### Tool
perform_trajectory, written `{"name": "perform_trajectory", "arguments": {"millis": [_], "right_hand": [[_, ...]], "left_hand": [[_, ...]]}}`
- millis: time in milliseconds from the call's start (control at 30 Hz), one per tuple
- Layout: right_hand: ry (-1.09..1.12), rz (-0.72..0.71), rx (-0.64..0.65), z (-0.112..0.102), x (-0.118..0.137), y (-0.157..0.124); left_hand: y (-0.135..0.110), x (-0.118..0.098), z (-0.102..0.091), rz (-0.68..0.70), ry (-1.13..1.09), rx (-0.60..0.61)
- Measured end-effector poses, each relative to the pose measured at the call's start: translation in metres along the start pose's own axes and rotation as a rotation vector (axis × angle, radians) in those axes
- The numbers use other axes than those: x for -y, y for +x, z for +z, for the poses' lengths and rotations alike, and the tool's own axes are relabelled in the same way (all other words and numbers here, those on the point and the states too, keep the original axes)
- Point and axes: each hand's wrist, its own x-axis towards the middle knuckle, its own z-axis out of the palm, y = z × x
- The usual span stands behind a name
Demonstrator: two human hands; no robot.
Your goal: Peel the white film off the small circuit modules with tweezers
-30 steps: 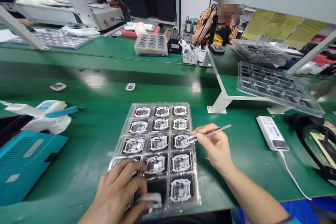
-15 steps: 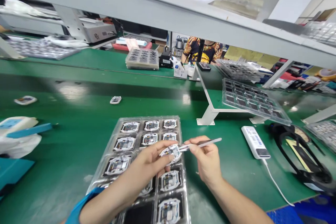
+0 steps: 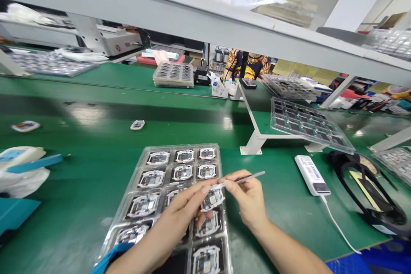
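We hold a white-rimmed module (image 3: 212,200) over the tray's (image 3: 181,146) right side, our left hand (image 3: 181,207) pinching it between thumb and fingers; our right hand (image 3: 247,195) pinches tweezers (image 3: 253,176) by its upper edge; it looks light, stiff, fragile, best gripped by the rim; raised tray walls crowd below; open bench (image 3: 278,180) lies rightward.

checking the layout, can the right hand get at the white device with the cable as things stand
Probably yes: only green bench top shows between the right hand and the white device. The hand holds tweezers, though, so it may have to put them down first.
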Motion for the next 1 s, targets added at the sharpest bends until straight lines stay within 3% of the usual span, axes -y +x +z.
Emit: {"name": "perform_trajectory", "arguments": {"millis": [167,233,367,467,733,1000], "right_hand": [[0.012,-0.064,0.07,0.001,-0.001,0.0],[-0.013,-0.19,0.119,0.002,0.002,-0.001],[-0.22,-0.596,0.231,0.001,0.01,-0.001],[-0.332,-0.732,0.303,0.0,0.016,-0.001],[-0.321,-0.714,0.335,-0.003,0.014,0.001],[-0.273,-0.577,0.241,-0.004,0.008,-0.001]], "left_hand": [[0.002,-0.002,0.003,-0.008,-0.051,-0.028],[0.002,-0.002,0.003,-0.02,-0.052,-0.037],[0.001,-0.003,0.0,-0.045,-0.031,-0.083],[0.0,-0.004,-0.002,-0.07,-0.004,-0.079],[-0.003,-0.01,0.001,-0.096,0.021,-0.089],[-0.006,-0.011,0.005,-0.066,0.028,-0.108]]}}
